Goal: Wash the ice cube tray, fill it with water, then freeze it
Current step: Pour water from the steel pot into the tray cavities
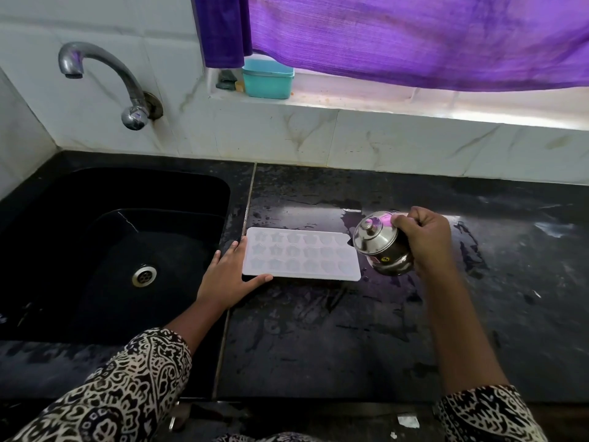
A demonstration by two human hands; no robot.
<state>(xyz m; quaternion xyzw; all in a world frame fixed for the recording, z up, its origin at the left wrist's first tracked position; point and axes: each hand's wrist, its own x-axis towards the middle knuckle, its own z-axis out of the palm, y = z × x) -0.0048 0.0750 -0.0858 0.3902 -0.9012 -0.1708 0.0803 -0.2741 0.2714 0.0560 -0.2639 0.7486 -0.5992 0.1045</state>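
Head view: tray [301, 258] lies on the counter [318, 330] beside the sink [79, 202], long axis left-right, left hand [228, 275] laid flat against its left end, right hand [424, 237] gripping a steel pot [381, 247] tipped toward its right end.

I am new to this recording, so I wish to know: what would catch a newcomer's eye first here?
A white ice tray lies on the wet black counter, beside the sink; the left hand rests on its left end. The right hand holds a shiny steel pot, tilted, at its right end. Behind, a bright purple curtain hangs across the top.
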